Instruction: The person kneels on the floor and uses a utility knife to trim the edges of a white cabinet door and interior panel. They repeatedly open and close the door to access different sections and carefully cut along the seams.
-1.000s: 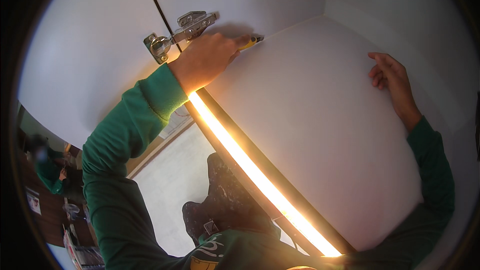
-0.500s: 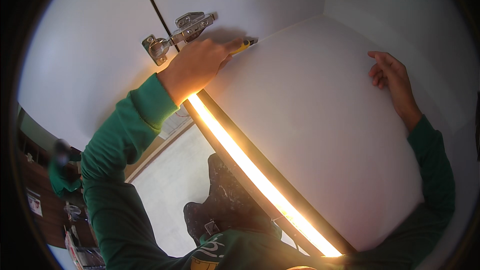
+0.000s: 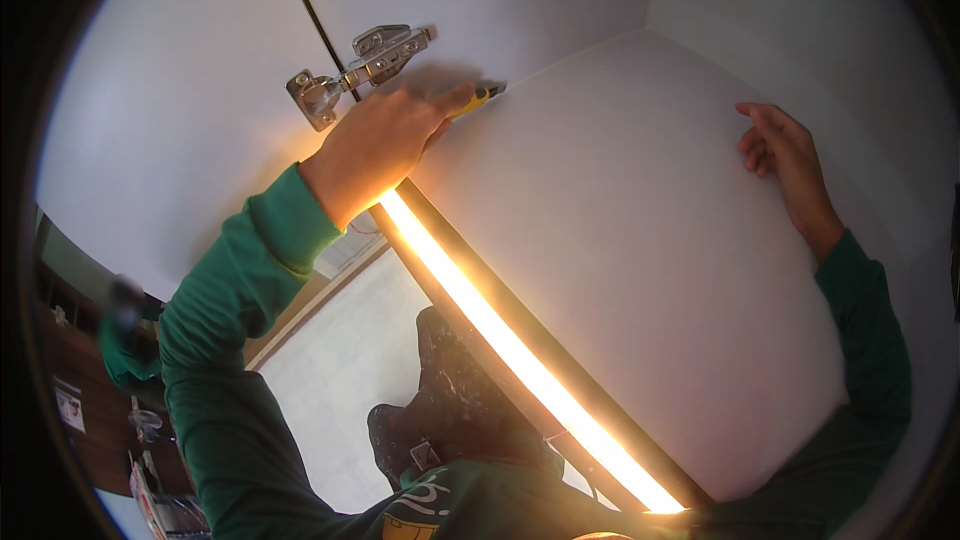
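Observation:
My left hand [image 3: 385, 140] is closed around a yellow utility knife [image 3: 476, 100]. The knife's dark tip lies along the seam [image 3: 570, 62] where two white cabinet panels meet. Just beyond that hand is a metal cabinet hinge [image 3: 352, 72], fixed across the gap between the door and the side panel. My right hand [image 3: 785, 152] is off to the right over the white panel [image 3: 620, 210], its fingers loosely bent and nothing visible in them. I cannot tell whether it touches the panel.
A lit strip light [image 3: 520, 345] runs diagonally below my left wrist along the cabinet's edge. Dark clothing with a buckle [image 3: 424, 455] shows beneath me. Another person in green [image 3: 125, 345] is at the far left, by brown shelving [image 3: 85, 365].
My left hand has drawn the knife slightly back to the left along the seam. The right hand stays where it was. The person at the far left has shifted a little.

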A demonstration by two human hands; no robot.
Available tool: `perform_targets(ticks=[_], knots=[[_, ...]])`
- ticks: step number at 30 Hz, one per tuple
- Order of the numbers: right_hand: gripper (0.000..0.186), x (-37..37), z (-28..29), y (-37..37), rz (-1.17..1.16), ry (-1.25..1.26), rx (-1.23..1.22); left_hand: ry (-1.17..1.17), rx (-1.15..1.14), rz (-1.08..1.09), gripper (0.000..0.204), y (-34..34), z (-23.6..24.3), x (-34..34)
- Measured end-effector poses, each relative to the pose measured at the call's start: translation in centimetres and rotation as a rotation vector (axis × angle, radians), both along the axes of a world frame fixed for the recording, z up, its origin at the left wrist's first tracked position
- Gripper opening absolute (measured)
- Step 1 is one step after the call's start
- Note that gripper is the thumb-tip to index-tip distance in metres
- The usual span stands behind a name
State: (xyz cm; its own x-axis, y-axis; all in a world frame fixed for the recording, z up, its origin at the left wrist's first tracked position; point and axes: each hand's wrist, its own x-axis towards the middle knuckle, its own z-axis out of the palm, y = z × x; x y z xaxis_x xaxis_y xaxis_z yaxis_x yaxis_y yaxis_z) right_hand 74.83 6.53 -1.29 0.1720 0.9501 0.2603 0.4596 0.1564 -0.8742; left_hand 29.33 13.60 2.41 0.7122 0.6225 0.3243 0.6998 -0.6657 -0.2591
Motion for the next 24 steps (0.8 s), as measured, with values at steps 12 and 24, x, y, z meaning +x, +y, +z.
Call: perform_targets(ticks=[12,24], knots=[[0.052,0.1,0.1,-0.8,-0.01,-0.002,-0.001,-0.012,0.051,-0.041,0.042,-0.5,-0.4,-1.2],[0.052,-0.2,0.3,-1.4,-0.017,-0.004,0.009,0.017,0.064,0.031,0.044,-2.8,-0.7,-2.2]])
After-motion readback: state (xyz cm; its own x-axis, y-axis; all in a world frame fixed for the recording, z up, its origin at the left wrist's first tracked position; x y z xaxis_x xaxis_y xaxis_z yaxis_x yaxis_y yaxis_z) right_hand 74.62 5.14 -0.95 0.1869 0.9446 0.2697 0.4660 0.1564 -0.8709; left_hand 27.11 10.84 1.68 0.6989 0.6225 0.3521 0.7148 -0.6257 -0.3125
